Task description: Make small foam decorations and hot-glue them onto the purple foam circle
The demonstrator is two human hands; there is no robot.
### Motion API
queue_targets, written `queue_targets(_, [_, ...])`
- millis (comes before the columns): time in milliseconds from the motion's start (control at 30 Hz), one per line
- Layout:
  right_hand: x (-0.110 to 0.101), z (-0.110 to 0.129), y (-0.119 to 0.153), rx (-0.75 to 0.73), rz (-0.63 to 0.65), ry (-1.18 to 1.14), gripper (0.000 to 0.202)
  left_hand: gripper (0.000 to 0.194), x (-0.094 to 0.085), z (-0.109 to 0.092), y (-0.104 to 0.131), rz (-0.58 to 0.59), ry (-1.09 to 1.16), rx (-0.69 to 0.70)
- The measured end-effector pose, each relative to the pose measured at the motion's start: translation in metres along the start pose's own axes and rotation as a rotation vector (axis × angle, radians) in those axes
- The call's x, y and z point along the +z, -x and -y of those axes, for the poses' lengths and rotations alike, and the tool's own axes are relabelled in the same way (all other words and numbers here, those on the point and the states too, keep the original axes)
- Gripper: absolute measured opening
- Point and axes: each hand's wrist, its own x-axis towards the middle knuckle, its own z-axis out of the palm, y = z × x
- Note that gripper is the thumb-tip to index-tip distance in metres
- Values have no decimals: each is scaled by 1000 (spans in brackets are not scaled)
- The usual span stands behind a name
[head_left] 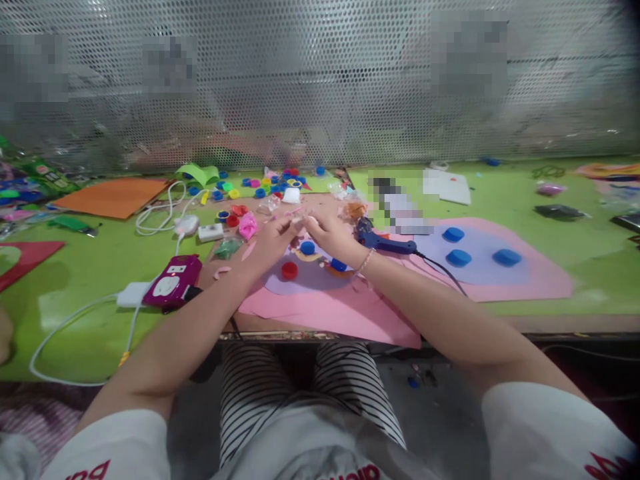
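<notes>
My left hand point(276, 239) and my right hand point(331, 235) meet at their fingertips above a pink paper point(330, 317) with a lilac shape point(300, 283) on it. Fingers on both sides are pinched together; whatever lies between them is too small and blurred to name. Below them are a blue bottle cap point(307, 248), a red bottle cap point(289, 270) and another blue cap point(339, 265) near my right wrist. A blue glue gun point(390, 244) with a black cord lies just right of my right hand.
Right of me lies a second pink sheet point(545, 283) bearing three blue caps point(459, 257). A magenta power strip point(173, 283) with white cables is on the left. Loose caps point(260, 193), orange paper point(113, 197) and a white box point(447, 185) sit before the perforated metal panel point(320, 87).
</notes>
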Motion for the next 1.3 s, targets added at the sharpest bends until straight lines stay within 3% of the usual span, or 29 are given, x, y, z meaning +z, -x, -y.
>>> queue_targets(167, [0, -3, -6, 13, -45, -64, 36, 32, 3, 7, -4, -22, 113, -46])
queue_targets(333, [-16, -24, -13, 86, -146, -84, 38, 25, 1, 16, -8, -34, 263, -92])
queue_targets(433, [-31, -34, -15, 67, -225, 36, 41, 17, 1, 12, -9, -38, 375, -149])
queue_targets(533, [-37, -30, -13, -42, -304, 196, 40, 13, 2, 2, -6, -12, 479, -187])
queue_targets(667, [-26, -12, -5, -242, -183, 212, 30, 21, 6, -5, 1, 108, 504, -147])
queue_targets(767, [-11, -6, -1, -240, -76, 226, 35, 26, 10, -3, 5, 176, 452, -93])
queue_targets(867, [-2, -7, 2, -212, -7, 235, 38, 30, 12, 1, 6, 146, 421, -97])
queue_targets(1067, [1, -11, 6, -338, 162, 195, 63, 30, 11, 3, -1, 22, 490, -229])
queue_targets(1200, [-8, -16, 0, -302, 167, 234, 50, 22, 6, 9, -6, -3, 417, -229])
queue_targets(1300, [-19, -22, -6, -282, 182, 247, 30, 20, 4, 11, -9, -15, 328, -279])
